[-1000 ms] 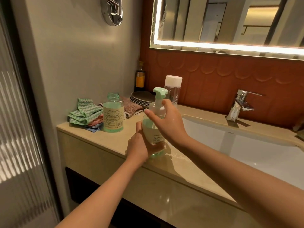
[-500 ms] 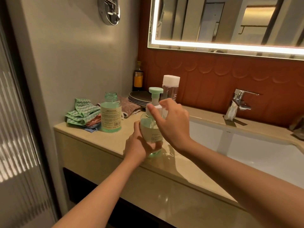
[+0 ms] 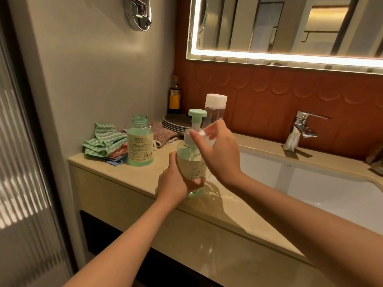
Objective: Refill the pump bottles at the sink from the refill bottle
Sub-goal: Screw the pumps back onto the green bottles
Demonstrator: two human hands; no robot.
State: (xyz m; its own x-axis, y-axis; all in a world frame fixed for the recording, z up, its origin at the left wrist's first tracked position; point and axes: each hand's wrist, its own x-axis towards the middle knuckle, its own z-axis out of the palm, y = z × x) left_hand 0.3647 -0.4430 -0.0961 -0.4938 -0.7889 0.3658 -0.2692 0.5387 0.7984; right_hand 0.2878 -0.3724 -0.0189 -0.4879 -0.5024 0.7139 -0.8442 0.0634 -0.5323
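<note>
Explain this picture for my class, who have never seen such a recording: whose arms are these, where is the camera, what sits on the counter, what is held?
There is no machine here: a person works with bare hands. The camera sits on their head, looking forward and down, so the arms reach in from below. The left hand grips the body of a pump bottle standing on the counter; the right hand pinches its white collar. Further left stand an uncapped green bottle and folded cloths. Behind are stacked plates, a white-capped clear bottle and a dark bottle. The sink and tap lie to the right.
</note>
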